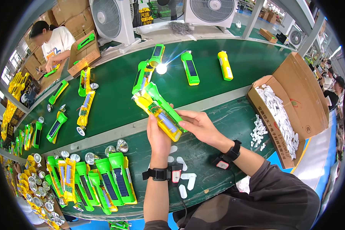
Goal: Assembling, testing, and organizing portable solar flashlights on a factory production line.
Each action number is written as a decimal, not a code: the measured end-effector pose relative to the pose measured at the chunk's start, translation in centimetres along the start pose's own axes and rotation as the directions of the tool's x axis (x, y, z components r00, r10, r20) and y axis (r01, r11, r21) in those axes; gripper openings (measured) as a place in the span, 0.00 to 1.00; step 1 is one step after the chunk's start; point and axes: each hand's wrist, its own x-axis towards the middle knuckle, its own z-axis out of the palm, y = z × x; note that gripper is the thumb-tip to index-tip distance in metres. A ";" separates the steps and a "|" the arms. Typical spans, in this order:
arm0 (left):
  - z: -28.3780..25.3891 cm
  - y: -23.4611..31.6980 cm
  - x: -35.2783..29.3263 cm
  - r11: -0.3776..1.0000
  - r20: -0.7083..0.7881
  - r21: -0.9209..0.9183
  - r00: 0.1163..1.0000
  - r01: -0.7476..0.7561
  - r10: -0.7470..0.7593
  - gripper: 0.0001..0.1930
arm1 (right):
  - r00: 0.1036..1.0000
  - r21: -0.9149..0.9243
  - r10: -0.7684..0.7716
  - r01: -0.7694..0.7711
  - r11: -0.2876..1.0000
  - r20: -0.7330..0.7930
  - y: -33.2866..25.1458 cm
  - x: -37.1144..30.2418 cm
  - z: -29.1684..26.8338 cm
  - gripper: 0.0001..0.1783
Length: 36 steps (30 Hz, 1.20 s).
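In front of me is an opened flashlight in two long halves. The yellow half shows a blue battery cell and a small green circuit board with wires. My left hand is closed around its lower part from below. The green half lies tilted along the yellow one, with my right hand gripping its lower end between thumb and fingers. Just beyond lie another open flashlight body and a green flashlight whose lamp shines brightly. White plastic pieces lie beside my left wrist.
A carton of white plastic parts stands at right. Several green and yellow flashlights with loose reflectors lie at left. Two closed flashlights, one green and one yellow, rest on the green belt. A co-worker handles a flashlight far left.
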 end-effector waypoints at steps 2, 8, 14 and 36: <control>0.0 0.0 0.0 1.000 -0.016 0.009 1.000 -0.019 0.019 0.26 | 1.000 -0.006 0.008 -0.008 1.000 -0.010 0.2 0.0 0.4 0.22; 0.3 0.2 -0.4 0.989 -0.138 0.148 0.990 0.004 0.016 0.16 | 0.999 -0.072 -0.038 0.036 0.997 -0.031 1.0 -0.7 1.8 0.23; 0.2 0.6 -0.3 0.986 -0.172 -0.163 0.983 0.038 -0.067 0.20 | 0.997 -0.093 -0.006 -0.001 0.996 -0.074 1.6 -0.5 2.2 0.22; 0.2 0.9 0.0 1.000 -0.288 0.004 0.957 -0.025 0.025 0.19 | 0.796 -0.635 -0.257 0.595 0.492 0.547 0.5 -5.1 0.2 0.11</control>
